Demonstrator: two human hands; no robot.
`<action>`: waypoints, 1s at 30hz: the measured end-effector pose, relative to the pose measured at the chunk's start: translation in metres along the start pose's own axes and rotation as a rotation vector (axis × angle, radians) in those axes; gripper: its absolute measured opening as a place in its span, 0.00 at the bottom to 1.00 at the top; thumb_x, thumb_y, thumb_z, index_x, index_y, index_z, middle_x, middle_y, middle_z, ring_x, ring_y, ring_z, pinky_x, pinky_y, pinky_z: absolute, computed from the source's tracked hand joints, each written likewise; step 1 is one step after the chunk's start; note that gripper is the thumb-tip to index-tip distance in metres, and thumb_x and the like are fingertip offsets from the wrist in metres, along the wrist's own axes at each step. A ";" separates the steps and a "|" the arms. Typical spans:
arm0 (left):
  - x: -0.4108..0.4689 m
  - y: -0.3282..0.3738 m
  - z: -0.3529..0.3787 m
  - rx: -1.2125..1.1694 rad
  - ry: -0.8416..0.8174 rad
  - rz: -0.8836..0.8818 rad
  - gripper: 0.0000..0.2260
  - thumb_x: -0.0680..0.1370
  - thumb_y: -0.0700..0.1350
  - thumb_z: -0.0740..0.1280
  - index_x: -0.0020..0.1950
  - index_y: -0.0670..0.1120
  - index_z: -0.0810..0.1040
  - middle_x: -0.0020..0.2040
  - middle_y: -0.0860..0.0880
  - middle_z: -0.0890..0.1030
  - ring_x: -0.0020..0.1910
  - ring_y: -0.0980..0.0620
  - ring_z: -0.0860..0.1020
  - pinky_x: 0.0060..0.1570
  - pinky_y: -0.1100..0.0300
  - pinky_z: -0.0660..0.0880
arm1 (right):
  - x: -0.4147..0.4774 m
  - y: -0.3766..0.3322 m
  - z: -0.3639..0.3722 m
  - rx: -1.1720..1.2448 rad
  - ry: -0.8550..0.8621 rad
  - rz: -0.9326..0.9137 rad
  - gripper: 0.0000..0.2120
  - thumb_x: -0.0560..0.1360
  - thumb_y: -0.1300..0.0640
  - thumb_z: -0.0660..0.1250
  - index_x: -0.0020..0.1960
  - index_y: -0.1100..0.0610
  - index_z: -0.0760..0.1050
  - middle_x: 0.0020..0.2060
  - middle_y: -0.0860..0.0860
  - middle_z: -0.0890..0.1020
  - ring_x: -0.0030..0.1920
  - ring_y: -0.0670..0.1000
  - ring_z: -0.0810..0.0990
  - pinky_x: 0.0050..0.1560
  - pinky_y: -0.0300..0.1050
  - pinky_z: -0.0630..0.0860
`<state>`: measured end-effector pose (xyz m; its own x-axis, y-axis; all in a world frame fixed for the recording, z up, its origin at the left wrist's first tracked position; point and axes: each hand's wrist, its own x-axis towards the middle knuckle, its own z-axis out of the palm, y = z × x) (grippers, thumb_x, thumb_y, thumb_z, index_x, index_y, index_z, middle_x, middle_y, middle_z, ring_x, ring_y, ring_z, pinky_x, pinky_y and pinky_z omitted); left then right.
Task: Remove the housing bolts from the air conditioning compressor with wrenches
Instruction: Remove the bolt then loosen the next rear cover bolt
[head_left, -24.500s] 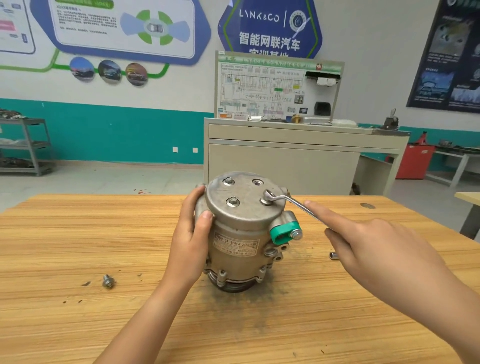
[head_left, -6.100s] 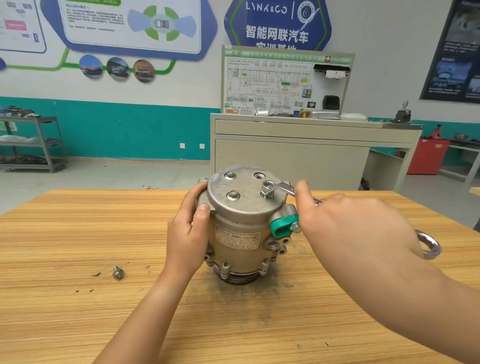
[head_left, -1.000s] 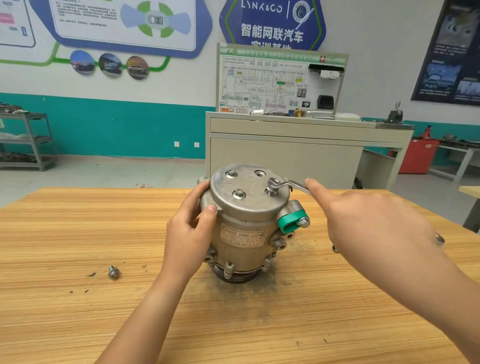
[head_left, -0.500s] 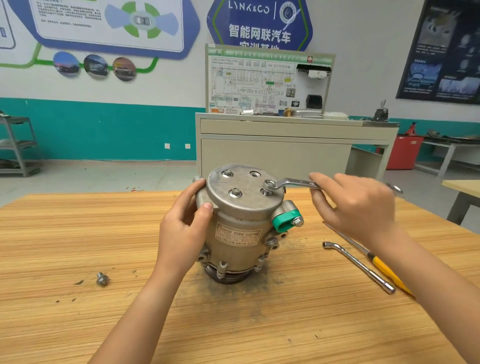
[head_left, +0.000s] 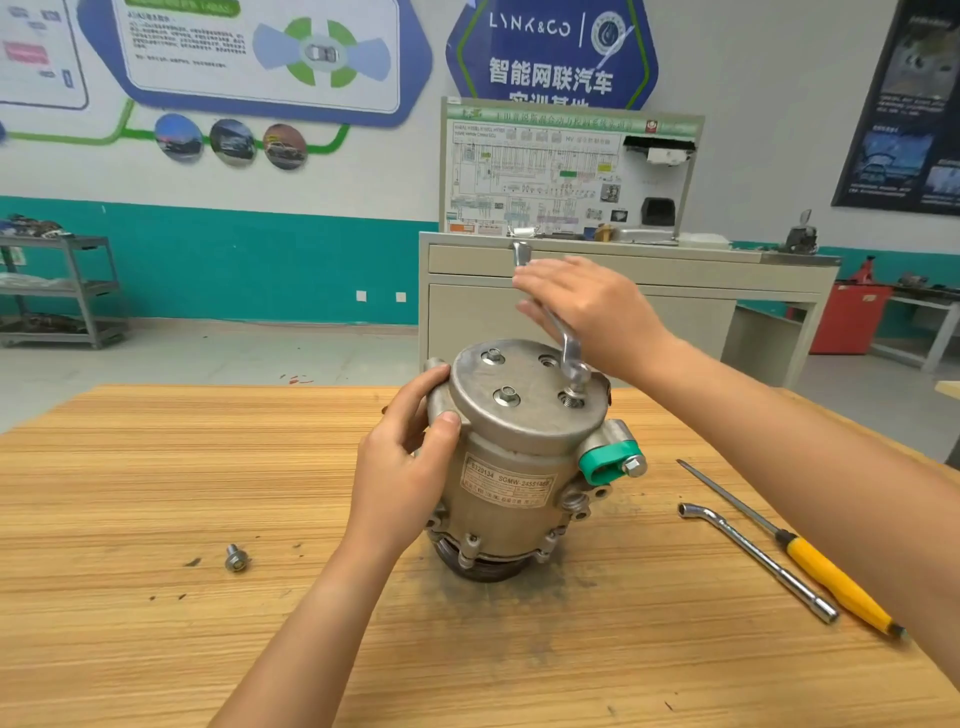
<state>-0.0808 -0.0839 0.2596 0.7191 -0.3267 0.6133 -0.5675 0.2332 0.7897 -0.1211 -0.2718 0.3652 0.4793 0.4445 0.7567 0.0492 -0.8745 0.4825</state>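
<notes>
Within the last half second I am swinging the slim steel ring wrench (head_left: 563, 338) from pointing right to pointing away from me, and the housing bolt (head_left: 573, 397) under its ring is now showing thread above the lid, so I judge it nearly out. My right hand (head_left: 587, 312) is lying across the handle with fingers mostly straight, pushing rather than clenching. My left hand (head_left: 410, 462) is gripping the upper side of the grey cast-metal compressor (head_left: 511, 467), which is standing upright on the wooden table (head_left: 156, 467).
</notes>
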 end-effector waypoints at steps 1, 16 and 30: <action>0.000 -0.001 -0.001 0.000 -0.005 -0.001 0.16 0.78 0.36 0.61 0.58 0.58 0.73 0.59 0.63 0.74 0.54 0.79 0.69 0.48 0.81 0.65 | 0.001 -0.004 -0.004 0.071 0.085 0.120 0.10 0.74 0.62 0.66 0.49 0.69 0.79 0.43 0.61 0.83 0.44 0.60 0.83 0.44 0.53 0.80; -0.007 0.000 -0.004 -0.018 0.033 0.024 0.14 0.74 0.45 0.61 0.57 0.59 0.73 0.54 0.68 0.74 0.52 0.77 0.72 0.45 0.81 0.67 | -0.060 -0.050 -0.108 -0.092 -0.756 0.488 0.11 0.81 0.52 0.47 0.63 0.46 0.56 0.34 0.49 0.75 0.38 0.54 0.77 0.35 0.46 0.72; -0.010 -0.001 -0.006 -0.006 0.087 0.014 0.15 0.72 0.47 0.59 0.56 0.63 0.72 0.53 0.71 0.73 0.52 0.79 0.70 0.45 0.82 0.66 | -0.038 -0.064 -0.104 -0.390 -0.933 0.370 0.17 0.76 0.62 0.52 0.65 0.56 0.57 0.27 0.49 0.63 0.25 0.48 0.58 0.23 0.42 0.54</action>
<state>-0.0843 -0.0752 0.2527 0.7435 -0.2428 0.6230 -0.5754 0.2423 0.7811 -0.2341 -0.2125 0.3515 0.8946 -0.3028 0.3287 -0.4396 -0.7289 0.5248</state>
